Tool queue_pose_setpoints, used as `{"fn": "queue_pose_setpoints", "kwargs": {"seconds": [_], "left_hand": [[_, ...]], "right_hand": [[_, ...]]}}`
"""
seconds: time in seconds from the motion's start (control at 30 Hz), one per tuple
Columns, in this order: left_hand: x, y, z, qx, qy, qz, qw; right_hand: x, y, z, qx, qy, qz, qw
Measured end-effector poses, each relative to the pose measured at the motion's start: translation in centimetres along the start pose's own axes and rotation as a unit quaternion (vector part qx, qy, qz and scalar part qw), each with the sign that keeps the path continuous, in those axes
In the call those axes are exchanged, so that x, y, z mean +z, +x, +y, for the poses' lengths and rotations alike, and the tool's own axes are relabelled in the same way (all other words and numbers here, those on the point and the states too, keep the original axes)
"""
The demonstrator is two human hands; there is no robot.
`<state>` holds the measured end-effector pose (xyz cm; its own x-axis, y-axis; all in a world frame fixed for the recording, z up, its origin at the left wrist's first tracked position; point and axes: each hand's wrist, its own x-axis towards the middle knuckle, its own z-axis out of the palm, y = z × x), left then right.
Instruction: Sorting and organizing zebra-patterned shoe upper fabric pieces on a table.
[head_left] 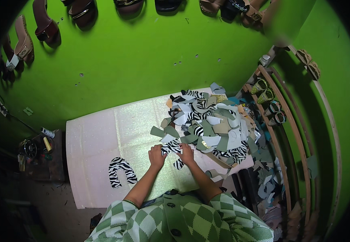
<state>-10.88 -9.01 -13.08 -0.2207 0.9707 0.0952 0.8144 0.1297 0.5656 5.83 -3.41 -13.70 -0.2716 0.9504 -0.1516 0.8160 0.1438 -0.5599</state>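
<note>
A black-and-white zebra-print piece of material [171, 146] is spread between my two hands, close to the scrap pile. My left hand [157, 156] grips its left edge with bent fingers. At the opposite edge, my right hand [186, 154] has its fingers closed on the same piece. Just below, beside the right hand, shows a smaller zebra-print bit [178, 163]; whether it joins the held piece I cannot tell. To the left, a U-shaped zebra-print cutout [120, 171] lies flat on the pale, shiny table covering [94, 141].
A heap of scraps [219, 125] in grey-green, white, beige and zebra print covers the table's right side. Offcuts [265, 181] spill beyond it. Wooden racks [282, 113] with sandals stand at right. A sewing machine [30, 148] with thread spools is at left. Sandals [46, 28] hang on the green wall.
</note>
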Motion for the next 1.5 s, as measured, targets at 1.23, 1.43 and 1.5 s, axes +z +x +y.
{"fn": "queue_pose_setpoints", "kwargs": {"seconds": [1.23, 1.43, 1.5], "left_hand": [[-4.6, -3.7, -6.1, -0.186, -0.190, 0.019, 0.964], [-3.7, -4.0, -7.1, -0.276, -0.112, -0.002, 0.955], [-3.5, -3.9, -7.6, -0.310, -0.079, -0.003, 0.947]], "right_hand": [[2.6, 2.7, -3.1, -0.129, 0.284, -0.164, 0.936], [3.9, 2.6, -3.8, -0.065, 0.262, -0.120, 0.955], [4.4, 2.4, -4.2, -0.062, 0.251, -0.097, 0.961]]}}
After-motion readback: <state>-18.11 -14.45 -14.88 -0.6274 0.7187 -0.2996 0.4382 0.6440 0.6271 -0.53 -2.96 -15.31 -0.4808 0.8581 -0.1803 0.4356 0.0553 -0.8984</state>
